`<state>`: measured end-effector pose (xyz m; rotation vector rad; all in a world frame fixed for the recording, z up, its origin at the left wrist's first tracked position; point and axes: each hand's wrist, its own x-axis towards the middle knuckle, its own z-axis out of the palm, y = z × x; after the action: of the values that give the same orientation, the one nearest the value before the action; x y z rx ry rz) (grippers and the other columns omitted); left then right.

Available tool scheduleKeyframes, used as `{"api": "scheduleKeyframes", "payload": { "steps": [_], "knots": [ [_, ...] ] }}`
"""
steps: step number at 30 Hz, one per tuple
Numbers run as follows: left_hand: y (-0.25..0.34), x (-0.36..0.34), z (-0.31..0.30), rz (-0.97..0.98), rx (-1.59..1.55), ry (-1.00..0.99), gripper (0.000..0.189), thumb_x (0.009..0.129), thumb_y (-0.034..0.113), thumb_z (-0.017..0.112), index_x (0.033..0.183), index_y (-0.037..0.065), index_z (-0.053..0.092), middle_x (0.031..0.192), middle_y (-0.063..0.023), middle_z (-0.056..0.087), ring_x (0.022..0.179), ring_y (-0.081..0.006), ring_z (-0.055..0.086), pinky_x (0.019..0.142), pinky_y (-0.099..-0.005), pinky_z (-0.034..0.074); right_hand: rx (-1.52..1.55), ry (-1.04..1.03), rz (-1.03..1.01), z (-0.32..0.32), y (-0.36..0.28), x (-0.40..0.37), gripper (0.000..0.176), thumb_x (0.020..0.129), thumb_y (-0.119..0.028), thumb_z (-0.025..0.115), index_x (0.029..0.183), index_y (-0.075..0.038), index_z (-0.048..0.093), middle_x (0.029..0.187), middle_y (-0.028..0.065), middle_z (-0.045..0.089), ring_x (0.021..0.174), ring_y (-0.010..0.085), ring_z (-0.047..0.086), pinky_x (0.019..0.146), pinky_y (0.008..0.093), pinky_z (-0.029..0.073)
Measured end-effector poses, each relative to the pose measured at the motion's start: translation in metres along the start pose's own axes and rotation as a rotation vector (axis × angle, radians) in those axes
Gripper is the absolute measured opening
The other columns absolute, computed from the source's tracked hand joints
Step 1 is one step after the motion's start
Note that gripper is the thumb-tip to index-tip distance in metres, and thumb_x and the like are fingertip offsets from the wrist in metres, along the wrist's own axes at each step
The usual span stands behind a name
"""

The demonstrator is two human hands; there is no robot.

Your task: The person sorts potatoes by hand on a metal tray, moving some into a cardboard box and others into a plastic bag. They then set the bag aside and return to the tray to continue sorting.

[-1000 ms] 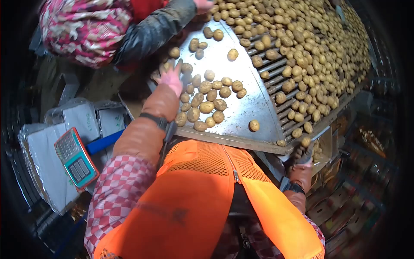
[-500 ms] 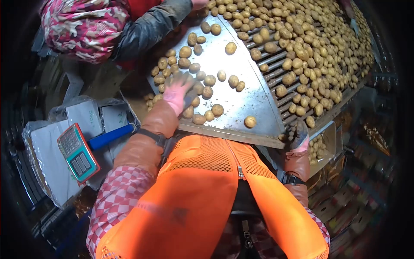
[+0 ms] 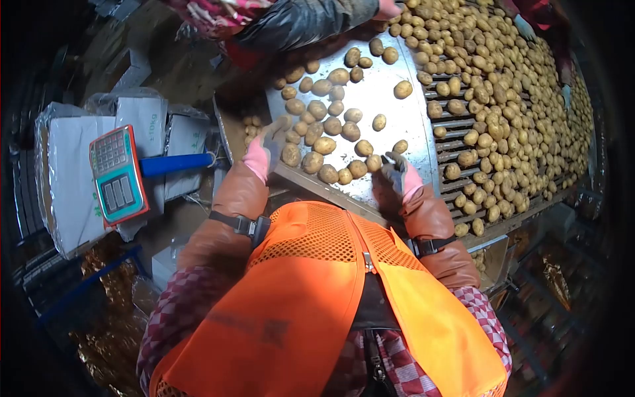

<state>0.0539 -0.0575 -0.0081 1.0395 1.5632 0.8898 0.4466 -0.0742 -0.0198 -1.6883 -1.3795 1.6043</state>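
Note:
Loose potatoes (image 3: 332,126) lie on a metal sorting plate (image 3: 413,119). My left hand (image 3: 266,147), in a pink and grey glove, is at the plate's left edge beside the nearest potatoes. Its fingers point up and away; whether they touch a potato is hard to tell. My right hand (image 3: 401,173), gloved the same way, is over the plate's near right part. Its fingers are apart and curve toward a potato (image 3: 374,163) on its left, with nothing seen in the palm.
A slatted rack (image 3: 450,142) heaped with potatoes extends to the right. A co-worker's dark sleeve (image 3: 297,25) reaches in at the top. On the left, a scale display (image 3: 119,175) stands by wrapped boxes (image 3: 76,192). A wooden edge (image 3: 331,192) borders the plate.
My right hand has moved left from the rack's near corner onto the plate. My left hand has drawn back to the plate's left edge. Several potatoes have shifted, and the view has turned.

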Motion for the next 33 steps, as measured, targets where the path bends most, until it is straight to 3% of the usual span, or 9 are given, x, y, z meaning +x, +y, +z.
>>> {"api": "scheduleKeyframes", "payload": {
  "steps": [5,7,9,10,16,21,23,27,33],
  "knots": [
    [0.003,-0.023,-0.009,0.032,-0.152,-0.059,0.043,0.102,0.016,0.053,0.142,0.003,0.051,0.133,-0.0091,0.062,0.123,-0.0176,0.056,0.107,-0.0283,0.040,0.131,-0.169,0.028,0.027,-0.095,-0.016,0.025,0.095,-0.013,0.067,0.117,-0.001,0.067,0.106,0.0104,0.073,0.099,0.0173,0.067,0.089,0.0303,0.052],
    [-0.010,-0.022,-0.012,0.067,-0.265,-0.088,0.044,0.103,0.017,0.051,0.145,0.003,0.047,0.136,-0.0094,0.060,0.126,-0.0179,0.054,0.109,-0.0285,0.039,-0.301,-0.397,0.114,0.040,-0.125,-0.021,0.030,0.092,-0.019,0.068,0.117,-0.002,0.067,0.106,0.0148,0.073,0.101,0.0237,0.069,0.090,0.0337,0.053],
    [-0.021,-0.017,-0.012,0.105,-0.371,-0.122,0.046,0.104,0.017,0.048,0.147,0.004,0.043,0.139,-0.0097,0.058,0.129,-0.0181,0.051,0.110,-0.0287,0.037,-0.426,-0.292,0.201,0.083,-0.063,0.011,0.035,0.087,-0.023,0.067,0.115,-0.002,0.068,0.106,0.0193,0.072,0.104,0.0311,0.069,0.092,0.0389,0.053],
    [-0.029,-0.011,-0.011,0.092,-0.414,-0.145,0.046,0.105,0.017,0.046,0.149,0.004,0.041,0.141,-0.0106,0.055,0.131,-0.0185,0.050,0.111,-0.0290,0.036,-1.123,-0.475,-0.042,0.079,-0.174,-0.030,0.034,0.084,-0.022,0.064,0.111,-0.003,0.071,0.105,0.0216,0.071,0.105,0.0353,0.068,0.091,0.0425,0.054],
    [-0.037,0.008,-0.019,-0.109,-0.721,-0.200,0.047,0.106,0.016,0.040,0.151,0.003,0.036,0.144,-0.0169,0.051,0.134,-0.0202,0.046,0.116,-0.0289,0.030,-1.235,-0.506,-0.074,0.097,-0.150,-0.016,0.032,0.093,-0.017,0.049,0.113,-0.007,0.072,0.110,0.0201,0.071,0.105,0.0341,0.069,0.087,0.0440,0.055],
    [-0.007,-0.027,0.004,0.205,0.035,0.067,0.039,0.102,0.013,0.051,0.139,0.000,0.054,0.126,-0.0143,0.066,0.110,-0.0214,0.063,0.099,-0.0313,0.047,-1.222,-0.476,-0.098,0.092,-0.164,-0.029,0.029,0.091,-0.017,0.056,0.113,-0.006,0.071,0.105,0.0192,0.072,0.100,0.0324,0.070,0.085,0.0430,0.055],
    [0.035,-0.050,0.008,0.355,0.332,0.039,0.032,0.099,0.014,0.058,0.128,0.003,0.063,0.119,-0.0157,0.069,0.100,-0.0279,0.068,0.089,-0.0375,0.053,-0.806,-0.509,0.022,0.069,-0.165,-0.027,0.030,0.086,-0.023,0.065,0.105,-0.002,0.073,0.100,0.0207,0.072,0.096,0.0348,0.070,0.088,0.0437,0.054],
    [0.060,-0.058,0.043,0.170,1.054,-0.437,0.045,0.096,0.010,0.048,0.140,0.008,0.049,0.118,-0.0214,0.066,0.108,-0.0367,0.065,0.090,-0.0447,0.052,0.216,-0.530,0.354,0.026,-0.122,-0.042,0.040,0.090,-0.041,0.068,0.107,-0.005,0.069,0.077,0.0051,0.066,0.066,0.0104,0.060,0.059,0.0220,0.043],
    [0.076,-0.049,0.064,0.120,1.167,-0.507,0.051,0.095,0.008,0.044,0.146,0.013,0.043,0.121,-0.0213,0.064,0.113,-0.0380,0.063,0.093,-0.0457,0.051,0.818,-0.648,0.129,0.024,-0.125,-0.060,0.041,0.090,-0.043,0.067,0.105,-0.005,0.068,0.075,0.0040,0.063,0.063,0.0103,0.057,0.058,0.0221,0.041]
  ]
}}
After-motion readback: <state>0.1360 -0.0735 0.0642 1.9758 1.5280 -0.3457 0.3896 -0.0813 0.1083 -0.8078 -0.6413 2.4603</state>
